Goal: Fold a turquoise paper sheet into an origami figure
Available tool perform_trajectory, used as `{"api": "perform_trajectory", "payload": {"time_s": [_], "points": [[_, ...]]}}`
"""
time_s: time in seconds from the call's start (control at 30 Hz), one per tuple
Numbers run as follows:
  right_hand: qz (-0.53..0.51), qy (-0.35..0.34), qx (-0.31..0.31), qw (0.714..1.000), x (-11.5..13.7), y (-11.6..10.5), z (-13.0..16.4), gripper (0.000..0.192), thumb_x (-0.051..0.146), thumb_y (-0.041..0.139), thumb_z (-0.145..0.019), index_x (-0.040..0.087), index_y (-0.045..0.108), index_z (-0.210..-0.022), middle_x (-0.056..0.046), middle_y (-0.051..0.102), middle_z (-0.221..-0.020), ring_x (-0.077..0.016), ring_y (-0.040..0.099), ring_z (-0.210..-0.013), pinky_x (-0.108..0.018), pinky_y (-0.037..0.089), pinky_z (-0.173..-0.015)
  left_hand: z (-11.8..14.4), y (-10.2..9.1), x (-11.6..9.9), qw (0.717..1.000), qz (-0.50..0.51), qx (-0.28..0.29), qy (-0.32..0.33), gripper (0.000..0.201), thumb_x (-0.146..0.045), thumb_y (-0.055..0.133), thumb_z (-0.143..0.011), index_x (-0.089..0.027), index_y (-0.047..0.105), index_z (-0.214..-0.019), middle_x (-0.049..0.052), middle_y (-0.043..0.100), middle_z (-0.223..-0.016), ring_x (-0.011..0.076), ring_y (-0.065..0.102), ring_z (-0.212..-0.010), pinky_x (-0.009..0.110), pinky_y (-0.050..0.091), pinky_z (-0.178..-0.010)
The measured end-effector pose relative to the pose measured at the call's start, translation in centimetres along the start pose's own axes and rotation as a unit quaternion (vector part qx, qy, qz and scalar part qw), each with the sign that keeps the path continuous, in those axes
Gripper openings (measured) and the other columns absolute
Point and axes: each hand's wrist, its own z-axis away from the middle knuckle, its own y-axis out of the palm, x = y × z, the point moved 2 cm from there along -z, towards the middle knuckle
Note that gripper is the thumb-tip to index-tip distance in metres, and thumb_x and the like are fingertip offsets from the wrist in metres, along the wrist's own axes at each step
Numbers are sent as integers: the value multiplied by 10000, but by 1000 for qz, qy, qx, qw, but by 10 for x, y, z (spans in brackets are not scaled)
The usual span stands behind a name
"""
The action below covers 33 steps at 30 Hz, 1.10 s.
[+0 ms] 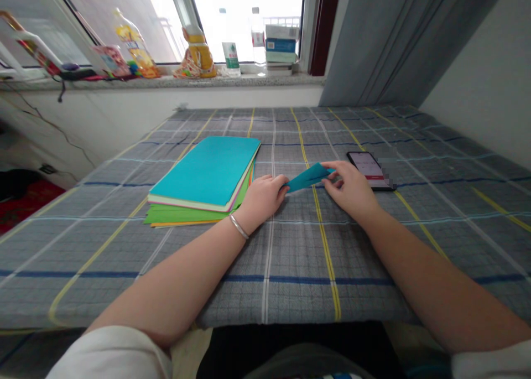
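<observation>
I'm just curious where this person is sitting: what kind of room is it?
Probably a room in a home, perhaps a bedroom. The hands fold blue paper on a checked cloth like a bedsheet, beside a stack of coloured paper, and the windowsill holds drink bottles.

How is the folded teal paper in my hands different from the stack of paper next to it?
The folded paper is small, narrow and pointed, held between the left hand and right hand. The stack is large, flat, untouched and multicoloured at its edges. Both show teal and rest on the plaid cloth.
</observation>
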Motion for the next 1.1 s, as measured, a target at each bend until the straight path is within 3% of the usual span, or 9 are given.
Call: {"api": "perform_trajectory", "payload": {"time_s": [0.1, 0.27, 0.37, 0.43, 0.53, 0.7, 0.83, 1.1], "points": [[-20, 18, -7, 1000, -6, 8, 3, 544, 249, 622, -795, 215, 500, -1324, -133, 532, -1311, -236, 629, -995, -406, 571, -804, 1, 1, 3, 997, 44, 5, -58, 385, -281, 481, -959, -218, 488, -1339, 72, 731, -943, 235, 693, -851, 317, 501, -726], [43, 40, 72, 996, -12, 22, 7, 312, 291, 639, -796, 201, 636, -1094, -141, 514, -1325, -309, 496, -1274, -485, 425, -1074, 1, 2, 7, 994, 61, 32, -83, 681, -291, 554, -925, -301, 249, -1533, 63, 737, -1041, 236, 710, -888, 321, 524, -761], [64, 48, 80, 993, -13, 25, 8, 386, 323, 625, -813, 179, 625, -1171, -156, 511, -1343, -309, 492, -1279, -471, 411, -1087, 0, 3, 10, 994, 78, 26, -74, 578, -298, 556, -922, -287, 400, -1478, 70, 717, -1152, 236, 696, -986, 334, 530, -841], [76, 34, 117, 990, -12, 28, 8, 409, 342, 597, -837, 173, 619, -1209, -146, 578, -1294, -308, 519, -1245, -481, 408, -1083, -1, 5, 11, 993, 94, 29, -70, 446, -305, 529, -934, -252, 551, -1376, 74, 706, -1190, 236, 687, -1025, 342, 528, -892], [86, 5, 171, 982, -11, 33, 9, 469, 375, 569, -860, 167, 592, -1280, -142, 608, -1313, -322, 512, -1257, -516, 382, -1093, -2, 7, 14, 987, 135, 34, -86, 375, -285, 488, -946, -204, 646, -1276, 70, 697, -1214, 224, 671, -1084, 337, 507, -972], [67, -7, 193, 979, -10, 36, 11, 524, 419, 501, -913, 166, 531, -1371, -150, 536, -1420, -306, 452, -1344, -518, 362, -1112, -4, 9, 15, 980, 176, 53, -79, 386, -274, 505, -919, -174, 657, -1260, 65, 693, -1220, 214, 659, -1112, 327, 498, -994], [68, 6, 189, 979, -9, 37, 10, 533, 436, 521, -905, 185, 530, -1375, -147, 543, -1413, -306, 476, -1326, -516, 380, -1099, -3, 6, 12, 988, 127, 58, -71, 359, -220, 523, -884, -188, 703, -1193, 68, 757, -1029, 200, 701, -901, 313, 542, -858], [74, -22, 194, 978, -8, 43, 11, 568, 462, 533, -893, 195, 513, -1394, -144, 543, -1412, -313, 458, -1340, -535, 352, -1112, -1, 3, 6, 995, 72, 64, 6, 372, -226, 514, -917, -173, 646, -1261, 84, 743, -962, 192, 681, -878, 315, 526, -840]]}}
